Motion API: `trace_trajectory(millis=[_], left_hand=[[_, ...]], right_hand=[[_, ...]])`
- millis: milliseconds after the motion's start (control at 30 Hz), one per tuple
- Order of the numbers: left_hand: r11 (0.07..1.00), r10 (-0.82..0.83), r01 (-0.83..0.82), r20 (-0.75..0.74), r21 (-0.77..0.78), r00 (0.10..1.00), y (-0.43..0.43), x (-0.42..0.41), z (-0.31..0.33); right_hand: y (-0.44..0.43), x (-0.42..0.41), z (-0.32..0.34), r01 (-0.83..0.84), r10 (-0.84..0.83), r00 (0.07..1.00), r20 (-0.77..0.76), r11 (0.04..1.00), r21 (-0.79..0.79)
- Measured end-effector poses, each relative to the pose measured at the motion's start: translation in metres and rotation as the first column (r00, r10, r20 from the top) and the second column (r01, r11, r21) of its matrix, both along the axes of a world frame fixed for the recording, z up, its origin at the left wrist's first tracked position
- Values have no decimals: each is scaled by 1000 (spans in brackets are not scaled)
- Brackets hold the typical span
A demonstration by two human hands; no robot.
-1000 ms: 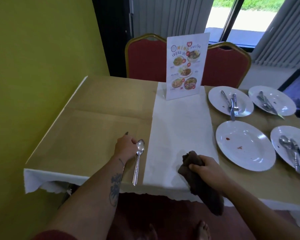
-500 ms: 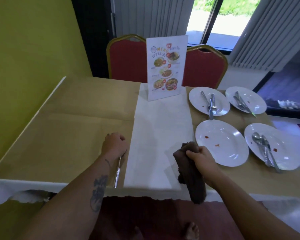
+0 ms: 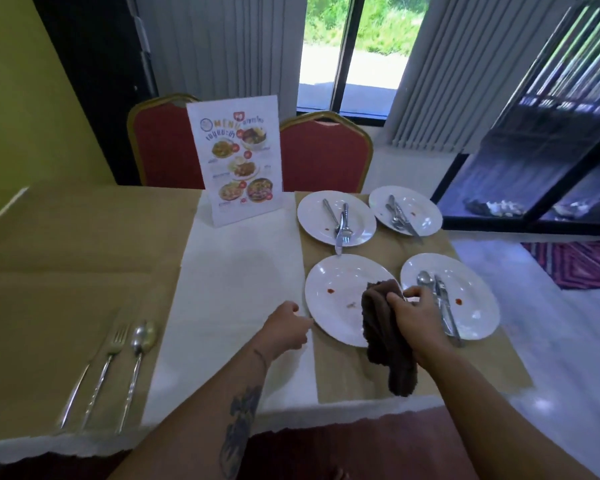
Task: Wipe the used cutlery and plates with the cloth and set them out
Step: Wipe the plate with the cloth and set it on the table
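Note:
A knife [image 3: 75,393], fork [image 3: 109,358] and spoon [image 3: 141,344] lie side by side at the near left of the table. Four white plates stand at the right. The near left plate [image 3: 336,292] has red smears and no cutlery. My left hand [image 3: 286,329] is at its left rim, fingers curled, fingertips touching the edge. My right hand [image 3: 416,317] grips a brown cloth [image 3: 385,337] that hangs over this plate's right side. The near right plate [image 3: 471,299] and both far plates [image 3: 312,216] [image 3: 423,209] hold used cutlery.
A menu stand [image 3: 236,157] rises at the back of the white runner [image 3: 236,271]. Two red chairs [image 3: 167,150] [image 3: 326,154] stand behind the table. The yellow wall [image 3: 32,98] is on the left, and the table's right edge meets open floor.
My left hand has let go of the spoon and moved right to the plate's rim. My right hand has carried the cloth right, over the stained plate. The view has turned right.

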State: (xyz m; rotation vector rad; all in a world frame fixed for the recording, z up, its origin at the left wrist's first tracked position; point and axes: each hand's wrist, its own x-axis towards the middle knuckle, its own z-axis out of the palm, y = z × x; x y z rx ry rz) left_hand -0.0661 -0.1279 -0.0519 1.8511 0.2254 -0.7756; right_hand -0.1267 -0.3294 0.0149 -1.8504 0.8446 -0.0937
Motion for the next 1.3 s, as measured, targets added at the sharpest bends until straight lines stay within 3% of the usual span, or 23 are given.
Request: trace_trajectory(millis=[133,267,367,467,600,700,867,1033,1200,1300], left_hand=[[981,154,-164,-99,-106,983,-42,-2,-9],[962,256,-265,-113,-74,960,-62,3,-13],[931,327,-349,-184,-104,927,-67,5,-9],[882,354,-419,-286,-216,891,-68,0,1],[843,335,-437,-330,-314,882,-65,-11,16],[857,297,-404,-334,-319,895,-58,-13,19],[897,234,-330,-321,-293,918,-40,-10,26],[935,110,-196,-284,-295,953,-15,-9,41],[915,83,-151,-191,-375,978,21,-8,61],[917,86,-118,-100,-381,991,46,-9,71]], right_hand=[[-27,7,9,-34,46,996,74,988,-149],[-26,17,-6,-262,275,961,9,926,-272],[-21,16,-24,-585,542,811,-221,742,-329],[-19,13,-35,-773,660,634,-404,555,-307],[-26,16,-38,-856,707,516,-484,446,-261],[-30,22,-43,-888,712,452,-538,416,-196],[-23,34,-48,-813,637,569,-520,528,-244],[3,46,-40,-771,658,636,-403,555,-311],[53,51,-26,-790,791,570,-222,453,-413],[65,50,-28,-778,750,569,-339,357,-517]])
